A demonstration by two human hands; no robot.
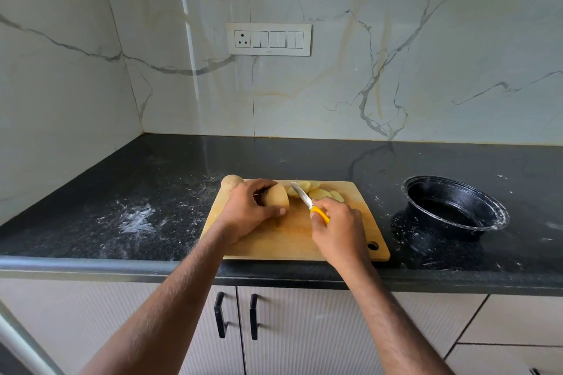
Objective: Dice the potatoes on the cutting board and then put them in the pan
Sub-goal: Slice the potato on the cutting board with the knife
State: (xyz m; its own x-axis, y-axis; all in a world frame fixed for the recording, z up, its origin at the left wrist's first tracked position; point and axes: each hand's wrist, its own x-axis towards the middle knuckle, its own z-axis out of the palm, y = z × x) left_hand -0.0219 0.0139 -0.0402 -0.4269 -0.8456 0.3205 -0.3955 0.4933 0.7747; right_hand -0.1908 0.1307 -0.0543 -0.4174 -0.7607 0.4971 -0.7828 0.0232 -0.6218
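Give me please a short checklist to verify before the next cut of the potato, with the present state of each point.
1. Left hand holds the potato firmly on the cutting board: ok.
2. Right hand grips the yellow handle of the knife: ok.
3. Left fingertips clear of the blade: cannot tell; the thumb lies close to the cut face.
4. Cut slices lie behind the blade, away from the cutting line: ok.
5. Cutting board sits fully on the counter: ok.
6. Pan stands to the right, ready and empty: ok.
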